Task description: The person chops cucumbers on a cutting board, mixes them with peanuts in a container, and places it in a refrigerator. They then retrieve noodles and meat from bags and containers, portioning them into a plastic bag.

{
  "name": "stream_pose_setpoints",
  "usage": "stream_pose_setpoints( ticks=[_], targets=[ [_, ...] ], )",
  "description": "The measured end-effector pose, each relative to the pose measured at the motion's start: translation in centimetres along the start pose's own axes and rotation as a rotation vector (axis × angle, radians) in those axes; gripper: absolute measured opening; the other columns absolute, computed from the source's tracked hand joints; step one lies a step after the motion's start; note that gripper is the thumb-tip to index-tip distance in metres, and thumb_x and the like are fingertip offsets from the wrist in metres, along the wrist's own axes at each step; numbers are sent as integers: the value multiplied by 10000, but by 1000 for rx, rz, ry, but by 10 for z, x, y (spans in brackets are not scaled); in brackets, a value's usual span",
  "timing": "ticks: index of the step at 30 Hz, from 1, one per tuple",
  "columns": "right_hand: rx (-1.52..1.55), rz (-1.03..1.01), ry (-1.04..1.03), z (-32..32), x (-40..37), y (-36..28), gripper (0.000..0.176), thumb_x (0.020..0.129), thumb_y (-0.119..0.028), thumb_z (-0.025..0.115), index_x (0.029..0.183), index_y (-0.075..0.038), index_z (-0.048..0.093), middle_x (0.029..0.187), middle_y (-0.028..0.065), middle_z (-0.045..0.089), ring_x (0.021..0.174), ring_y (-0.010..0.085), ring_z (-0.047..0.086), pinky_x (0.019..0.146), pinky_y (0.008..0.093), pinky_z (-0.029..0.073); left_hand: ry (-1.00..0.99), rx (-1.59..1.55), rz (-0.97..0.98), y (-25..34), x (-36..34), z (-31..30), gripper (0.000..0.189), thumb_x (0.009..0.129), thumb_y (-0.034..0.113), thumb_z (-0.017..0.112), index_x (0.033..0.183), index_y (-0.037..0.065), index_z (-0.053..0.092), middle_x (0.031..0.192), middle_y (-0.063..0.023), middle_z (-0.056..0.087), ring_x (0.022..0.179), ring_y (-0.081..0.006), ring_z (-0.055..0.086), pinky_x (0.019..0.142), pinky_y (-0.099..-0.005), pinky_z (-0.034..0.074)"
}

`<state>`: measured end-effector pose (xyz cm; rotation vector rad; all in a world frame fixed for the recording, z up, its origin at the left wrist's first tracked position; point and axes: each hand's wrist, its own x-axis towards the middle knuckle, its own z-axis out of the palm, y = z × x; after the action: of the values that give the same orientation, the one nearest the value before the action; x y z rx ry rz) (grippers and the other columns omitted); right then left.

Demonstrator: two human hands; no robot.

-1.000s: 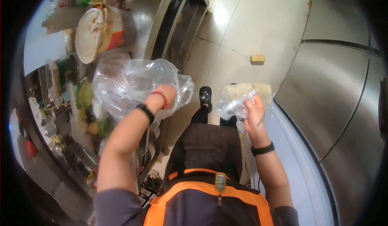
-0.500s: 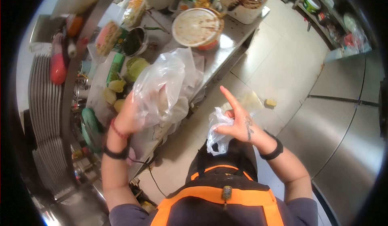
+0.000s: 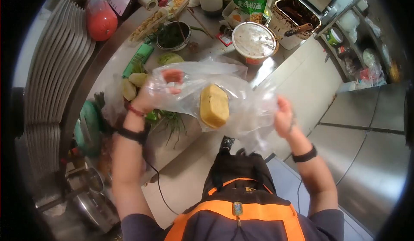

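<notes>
A clear plastic bag (image 3: 246,111) is spread between my two hands over the counter's edge. My left hand (image 3: 161,88) is closed on its left side, the film partly covering the fingers. On the other side my right hand (image 3: 283,116) pinches the bag's edge, blurred a little. A yellow rounded block (image 3: 214,106) shows at the middle of the bag, with film around it; whether it lies inside or on the film I cannot tell. Leafy greens (image 3: 173,126) hang below my left hand, and pale yellow-green vegetables (image 3: 129,89) lie beside it.
On the counter stand a white-lidded tub (image 3: 254,40), a bowl of dark greens (image 3: 172,36), a green seasoning pouch (image 3: 249,4) and a sauce-stained container (image 3: 286,25). Stacked trays (image 3: 51,55) line the left. Steel cabinet doors (image 3: 366,137) stand at the right.
The bag, bunched at my left hand before, is now spread across to my right hand. The small crumpled bag at my right hand no longer shows, and the large yellow block has come into view.
</notes>
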<state>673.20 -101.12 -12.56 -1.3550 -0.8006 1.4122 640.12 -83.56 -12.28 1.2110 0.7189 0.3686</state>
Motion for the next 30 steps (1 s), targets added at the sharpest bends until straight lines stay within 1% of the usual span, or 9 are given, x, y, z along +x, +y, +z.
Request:
stream_pose_setpoints(
  ticks=[2,5,7,9,13,18,20,27,30],
  targets=[
    [-297,-210,68,24,18,50,170,824,-56,541,982,-30,600,810,-7,618,719,90,557,626,252,463,137,23,128,-15,20,40,480,781,65,656,1229,26,488,1104,-88,588,920,-182,588,795,-298,483],
    [170,-59,213,28,41,87,115,877,-50,528,981,-69,572,851,-1,583,759,66,539,655,223,455,187,248,125,-55,8,-12,264,786,89,641,1033,-2,616,950,-79,641,859,-159,601,772,-292,487],
    [449,-56,354,7,37,77,163,885,-39,511,1038,-72,555,941,26,604,794,94,580,680,243,485,492,185,-267,-45,-23,-53,183,842,1,468,883,-6,646,842,-70,642,764,-148,621,670,-262,509],
    [494,-30,354,-1,21,65,170,886,-42,508,1050,-61,549,948,34,610,808,106,590,695,250,493,703,386,-76,-8,-71,-32,188,817,-27,430,764,-5,609,793,-86,634,782,-195,643,660,-298,520],
    [565,-27,248,8,14,56,172,892,-67,510,1059,-45,542,963,41,616,836,119,599,720,243,493,204,715,241,-3,-16,109,203,823,49,474,909,-51,629,836,-209,620,867,-319,619,811,-368,491],
    [504,-6,306,13,12,41,178,885,-82,527,1060,-49,540,920,14,600,795,94,578,674,223,469,458,1456,-58,-112,67,100,540,721,191,674,1176,-42,499,1127,-257,517,1134,-395,437,954,-417,387],
    [567,27,189,3,14,52,193,873,-86,543,1062,-53,539,858,-9,569,722,77,542,617,222,439,44,1419,-91,-100,69,82,761,657,248,741,1275,-19,387,1162,-236,497,1143,-386,426,966,-398,380],
    [562,125,592,-61,11,39,139,849,-117,577,979,-72,559,778,-12,547,640,78,514,514,226,413,228,604,-56,32,-27,97,1038,547,190,861,1395,36,284,1294,-91,448,1183,-187,448,987,-326,372],
    [904,210,745,-98,8,51,87,852,-145,575,911,-82,561,761,0,555,631,91,525,469,227,408,414,-164,264,63,-50,128,939,660,183,797,1401,67,230,1123,-117,534,964,-238,581,834,-366,504]
  ],
)
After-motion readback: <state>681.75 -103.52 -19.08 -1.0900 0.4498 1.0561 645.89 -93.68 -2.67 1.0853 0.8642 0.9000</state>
